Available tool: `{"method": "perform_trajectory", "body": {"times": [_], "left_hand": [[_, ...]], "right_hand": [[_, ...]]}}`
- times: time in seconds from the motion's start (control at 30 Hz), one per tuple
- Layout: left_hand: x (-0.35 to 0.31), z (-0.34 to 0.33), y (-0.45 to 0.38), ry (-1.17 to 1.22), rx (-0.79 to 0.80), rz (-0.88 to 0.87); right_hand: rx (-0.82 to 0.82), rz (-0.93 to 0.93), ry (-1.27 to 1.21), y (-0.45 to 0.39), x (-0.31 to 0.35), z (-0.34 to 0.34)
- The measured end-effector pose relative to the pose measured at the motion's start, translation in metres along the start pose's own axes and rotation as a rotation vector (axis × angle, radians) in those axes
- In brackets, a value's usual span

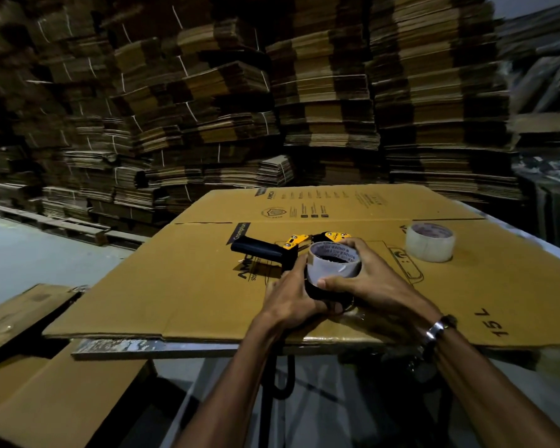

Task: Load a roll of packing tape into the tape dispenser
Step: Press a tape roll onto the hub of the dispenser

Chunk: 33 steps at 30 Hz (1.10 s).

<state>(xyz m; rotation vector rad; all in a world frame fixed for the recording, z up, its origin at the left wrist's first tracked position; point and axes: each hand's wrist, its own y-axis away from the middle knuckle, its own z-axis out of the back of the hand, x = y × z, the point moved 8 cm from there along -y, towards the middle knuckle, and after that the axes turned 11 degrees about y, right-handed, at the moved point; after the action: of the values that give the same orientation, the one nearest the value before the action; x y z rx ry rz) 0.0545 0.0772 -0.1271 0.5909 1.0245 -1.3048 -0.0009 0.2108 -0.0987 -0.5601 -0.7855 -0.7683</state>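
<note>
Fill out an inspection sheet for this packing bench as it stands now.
Surface: flattened printed carton laid over a table, overhanging the near edge.
Job's things: tape roll held on the black-and-yellow tape dispenser, which lies on its side, handle pointing left.
Clutter: spare tape roll standing apart at the right.
Grippers: left hand and right hand both grip the roll; bracelet on right wrist.
Cables: nothing seen.
Surroundings: stacks of flattened cartons behind; loose cardboard sheets lower left.
</note>
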Motion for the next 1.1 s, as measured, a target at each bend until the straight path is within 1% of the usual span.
{"method": "perform_trajectory", "body": {"times": [0.1,0.2,0.37,0.5,0.57,0.83,0.97,1.1], "left_hand": [[-0.001,0.001,0.001,-0.007,-0.009,-0.006],[-0.001,0.001,0.0,-0.014,0.004,-0.006],[0.003,-0.003,-0.003,0.024,0.058,0.02],[0.006,-0.003,-0.005,0.136,0.029,0.035],[0.008,-0.003,-0.006,0.135,0.012,0.023],[0.005,-0.003,-0.004,0.083,-0.003,-0.022],[0.006,-0.004,-0.003,0.101,0.021,-0.016],[0.004,-0.003,-0.001,0.111,0.04,-0.021]], "right_hand": [[0.016,0.004,-0.01,0.0,-0.002,-0.002],[-0.003,0.002,-0.003,-0.003,-0.007,-0.002],[-0.029,0.007,0.089,-0.007,-0.005,-0.002],[-0.016,0.041,0.121,-0.007,0.001,-0.003],[-0.027,0.054,0.128,-0.006,0.002,-0.003],[-0.142,0.146,0.119,0.006,0.0,-0.006],[-0.141,0.133,0.096,0.003,-0.002,-0.006],[-0.105,0.106,-0.012,-0.001,-0.005,-0.004]]}}
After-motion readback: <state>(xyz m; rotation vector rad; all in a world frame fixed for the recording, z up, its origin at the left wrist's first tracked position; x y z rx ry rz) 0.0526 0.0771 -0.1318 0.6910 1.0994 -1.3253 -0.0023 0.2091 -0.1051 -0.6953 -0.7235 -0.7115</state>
